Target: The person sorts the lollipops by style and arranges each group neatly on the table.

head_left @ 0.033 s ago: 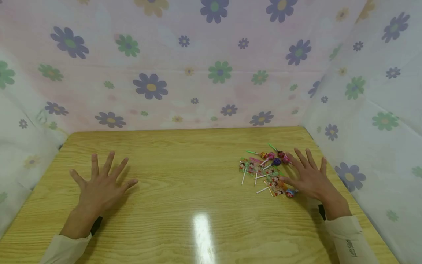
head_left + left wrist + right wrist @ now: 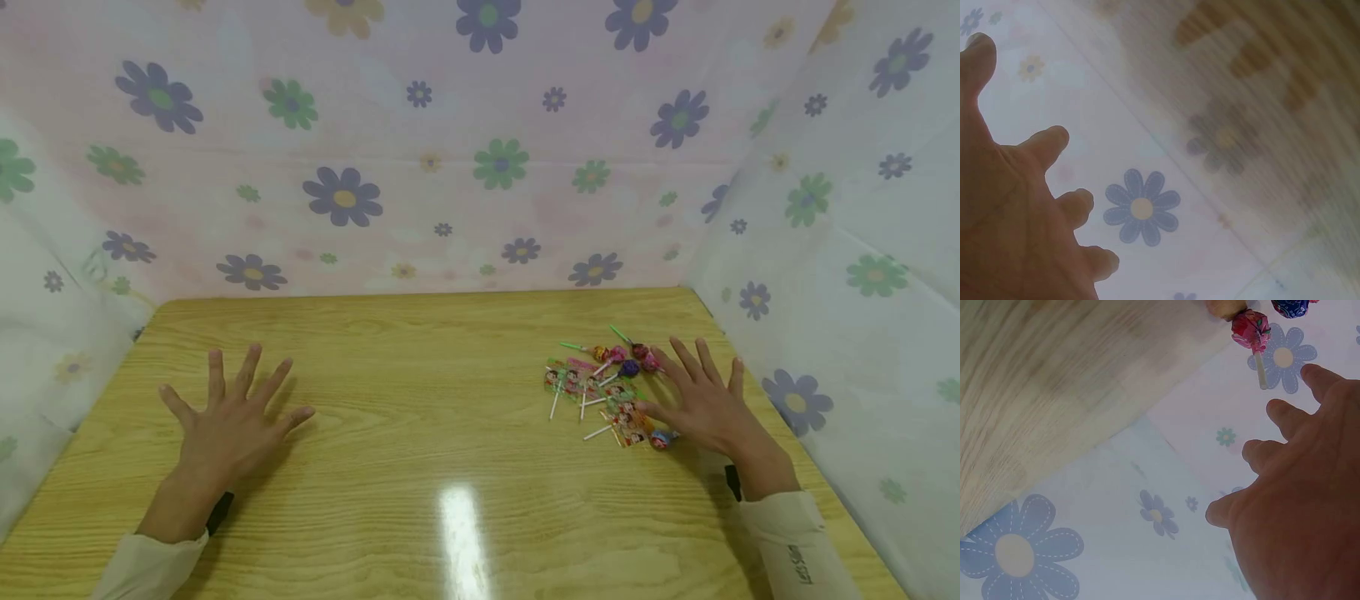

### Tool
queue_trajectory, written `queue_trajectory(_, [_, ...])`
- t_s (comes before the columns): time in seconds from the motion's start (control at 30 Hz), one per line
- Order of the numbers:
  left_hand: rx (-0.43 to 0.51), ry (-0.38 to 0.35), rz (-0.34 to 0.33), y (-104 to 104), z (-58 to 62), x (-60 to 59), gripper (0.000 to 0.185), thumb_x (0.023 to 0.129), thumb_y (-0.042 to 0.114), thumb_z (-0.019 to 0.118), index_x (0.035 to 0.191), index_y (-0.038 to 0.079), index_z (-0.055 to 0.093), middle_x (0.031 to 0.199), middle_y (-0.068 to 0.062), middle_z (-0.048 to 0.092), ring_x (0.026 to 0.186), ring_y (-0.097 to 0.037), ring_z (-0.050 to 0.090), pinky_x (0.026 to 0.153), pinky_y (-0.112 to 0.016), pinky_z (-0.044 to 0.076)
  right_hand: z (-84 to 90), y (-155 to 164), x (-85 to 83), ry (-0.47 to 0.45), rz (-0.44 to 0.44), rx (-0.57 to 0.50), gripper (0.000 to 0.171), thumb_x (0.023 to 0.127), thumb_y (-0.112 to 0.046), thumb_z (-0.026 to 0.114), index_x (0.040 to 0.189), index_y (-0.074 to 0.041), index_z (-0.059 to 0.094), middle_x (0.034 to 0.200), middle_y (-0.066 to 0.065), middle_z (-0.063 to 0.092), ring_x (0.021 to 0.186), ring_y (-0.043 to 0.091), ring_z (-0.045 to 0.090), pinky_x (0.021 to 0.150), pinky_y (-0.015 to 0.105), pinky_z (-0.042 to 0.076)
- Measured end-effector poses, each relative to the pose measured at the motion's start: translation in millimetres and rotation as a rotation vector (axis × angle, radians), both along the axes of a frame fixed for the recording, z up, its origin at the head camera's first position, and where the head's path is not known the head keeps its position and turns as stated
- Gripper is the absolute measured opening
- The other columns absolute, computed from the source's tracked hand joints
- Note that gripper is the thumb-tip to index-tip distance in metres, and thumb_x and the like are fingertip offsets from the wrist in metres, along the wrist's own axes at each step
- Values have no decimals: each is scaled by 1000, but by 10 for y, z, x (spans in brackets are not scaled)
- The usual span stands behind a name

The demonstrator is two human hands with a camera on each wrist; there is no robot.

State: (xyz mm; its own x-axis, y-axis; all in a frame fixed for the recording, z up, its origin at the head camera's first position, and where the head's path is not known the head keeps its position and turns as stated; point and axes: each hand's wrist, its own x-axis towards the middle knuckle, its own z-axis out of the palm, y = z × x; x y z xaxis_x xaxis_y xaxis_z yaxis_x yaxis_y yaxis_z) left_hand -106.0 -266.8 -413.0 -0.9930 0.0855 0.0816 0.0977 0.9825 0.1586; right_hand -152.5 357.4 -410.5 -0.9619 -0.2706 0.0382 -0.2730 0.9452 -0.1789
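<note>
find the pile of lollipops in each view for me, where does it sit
Head: lollipops lie right of centre on the wooden table, at the right hand's fingertips.
Left wrist: not in it; only the left hand.
Right wrist: a few at the top edge.
Shared landmark: flowered sheet.

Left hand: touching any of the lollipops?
Apart. The head view shows the left hand spread flat on the table, with a wide stretch of bare wood between it and the lollipops, which lie beside the right hand.

2 hands (image 2: 232,421), about 10 lollipops (image 2: 609,387).
</note>
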Motion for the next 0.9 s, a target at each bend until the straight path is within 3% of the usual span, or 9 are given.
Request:
queue_trajectory(0.27, [-21, -10, -23, 25, -6, -26, 81, 95, 71, 42, 161, 32, 13, 167, -8, -14, 147, -50, -22, 92, -87, -19, -7, 25, -6, -25, 4, -28, 88, 96, -57, 56, 162, -17, 14, 169, 13, -5, 152, 42, -18, 104, 80, -17])
queue_trajectory(0.47, [-23, 20, -91, 206, -28, -123, 81, 95, 70, 45, 161, 31, 18, 169, -8, -3, 152, -45, -14, 101, -86, -6, -33, 51, -2, -22, -6, -47, 87, 96, -54, 57, 162, -16, 15, 169, 14, -1, 153, 41, -15, 105, 79, -15])
queue_trajectory(0.67, [1, 10, -195, 624, -38, -323, 79, 94, 67, 49, 159, 28, 26, 169, -6, 8, 155, -40, -4, 109, -80, 1, -12, -8, -17, -4, 18, -70, 88, 95, -54, 59, 160, -12, 19, 166, 21, 10, 153, 46, -2, 109, 78, -8])
queue_trajectory(0.9, [72, -29, -360, 1275, -20, -528, 77, 95, 60, 55, 159, 27, 28, 169, -4, 14, 155, -40, 2, 111, -78, 11, -5, -99, -21, 48, 39, -58, 85, 91, -54, 66, 152, -2, 37, 155, 26, 32, 143, 51, 24, 113, 72, 10])
